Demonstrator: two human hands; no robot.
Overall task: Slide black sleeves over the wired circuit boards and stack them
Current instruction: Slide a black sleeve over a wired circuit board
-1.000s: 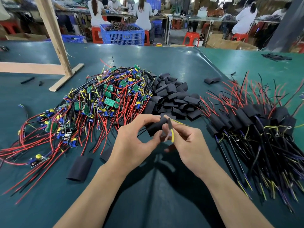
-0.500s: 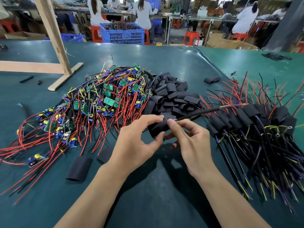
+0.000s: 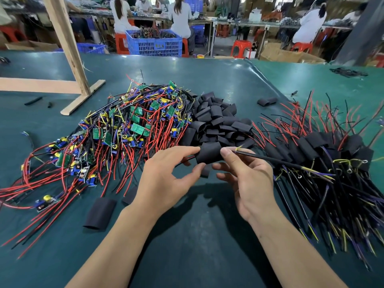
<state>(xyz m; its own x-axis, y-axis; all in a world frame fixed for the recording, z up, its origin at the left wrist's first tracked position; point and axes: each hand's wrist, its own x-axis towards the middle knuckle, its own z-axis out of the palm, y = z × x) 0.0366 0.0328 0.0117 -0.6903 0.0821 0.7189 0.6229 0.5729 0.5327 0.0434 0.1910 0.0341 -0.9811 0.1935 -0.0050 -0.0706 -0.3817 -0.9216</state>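
Note:
A black sleeve point(image 3: 208, 155) is held above the table between both hands. My left hand point(image 3: 166, 179) pinches its left end between thumb and forefinger. My right hand point(image 3: 247, 177) pinches its right end, where a black cable point(image 3: 276, 161) with yellow and purple wire tips comes out and runs to the right. The board inside the sleeve is hidden. A heap of bare circuit boards point(image 3: 124, 129) with red and black wires lies to the left. Loose black sleeves point(image 3: 216, 121) are piled in the middle. Sleeved boards point(image 3: 324, 154) are stacked on the right.
A single sleeve point(image 3: 99, 214) lies on the green table point(image 3: 187, 235) near my left forearm, another point(image 3: 267, 101) sits further back. A wooden frame point(image 3: 70, 65) stands at the back left. Behind the table are a blue crate point(image 3: 154, 43), red stools and seated people.
The cable that my right hand held upright a second ago now sticks out of the sleeve's right end and lies pointing right. The sleeve has moved over the board.

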